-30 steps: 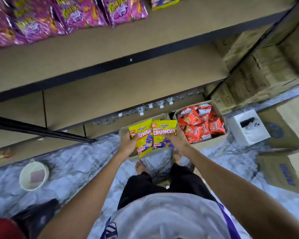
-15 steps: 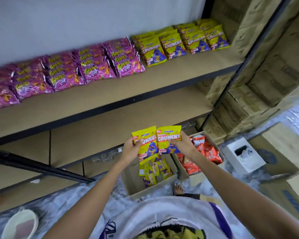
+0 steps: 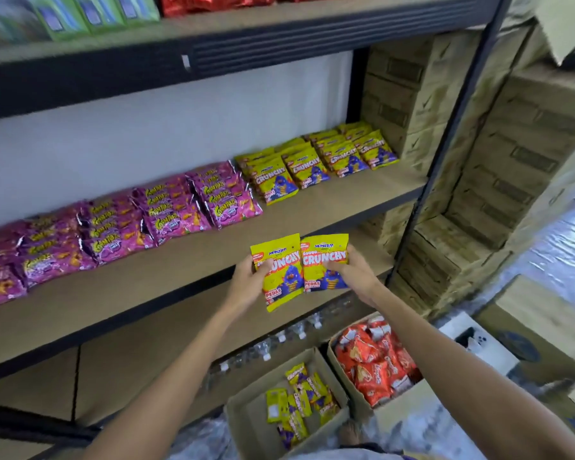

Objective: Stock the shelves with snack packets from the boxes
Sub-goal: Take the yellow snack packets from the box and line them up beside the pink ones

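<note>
Left hand (image 3: 249,280) and right hand (image 3: 352,277) each grip one yellow packet (image 3: 279,270) w/ fingers wrapped round outer edges, held side by side just in front of the shelf (image 3: 346,200). Packets likely light, soft, crinkly, slippery foil; best pinched at the side seams, not the puffy middle.

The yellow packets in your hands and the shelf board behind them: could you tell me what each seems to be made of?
Yellow packets: apparently glossy printed plastic film, judging by the sheen and crimped top edges. Shelf board: looks like matt tan particleboard or similar, flat and unvarnished, with a dark, probably metal, front rail.
</note>
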Motion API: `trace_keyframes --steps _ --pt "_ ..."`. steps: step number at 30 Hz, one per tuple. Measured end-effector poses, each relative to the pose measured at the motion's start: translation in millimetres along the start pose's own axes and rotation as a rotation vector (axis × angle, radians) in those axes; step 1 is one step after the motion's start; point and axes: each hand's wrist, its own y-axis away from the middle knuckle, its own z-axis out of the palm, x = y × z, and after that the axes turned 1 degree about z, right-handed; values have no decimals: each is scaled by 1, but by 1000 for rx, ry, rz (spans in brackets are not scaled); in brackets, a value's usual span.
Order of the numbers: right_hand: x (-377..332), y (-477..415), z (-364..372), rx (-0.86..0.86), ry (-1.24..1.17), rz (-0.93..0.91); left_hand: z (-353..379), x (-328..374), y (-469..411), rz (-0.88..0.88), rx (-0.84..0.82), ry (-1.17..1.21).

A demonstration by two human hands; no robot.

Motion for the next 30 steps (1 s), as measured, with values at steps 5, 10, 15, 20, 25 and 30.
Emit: trace_keyframes --steps 5,10,15,20,25,30 --pt "-40 -35 -15 23 -25 -100 8 34 -38 61 15 7" --pt "-68 -74 -30 29 -57 -105 11 64 -80 79 44 -40" --pt "-90 -111 -41 22 -96 -154 16 87 -128 44 23 -55" --pt "-103 -152 -51 26 -77 -177 20 94 -176 63 59 -102" --pt "-113 -182 -58 5 -1 -164 23 90 -215 57 165 -186" --pt "-121 -207 -62 -8 32 -120 25 84 -244 -14 296 -257"
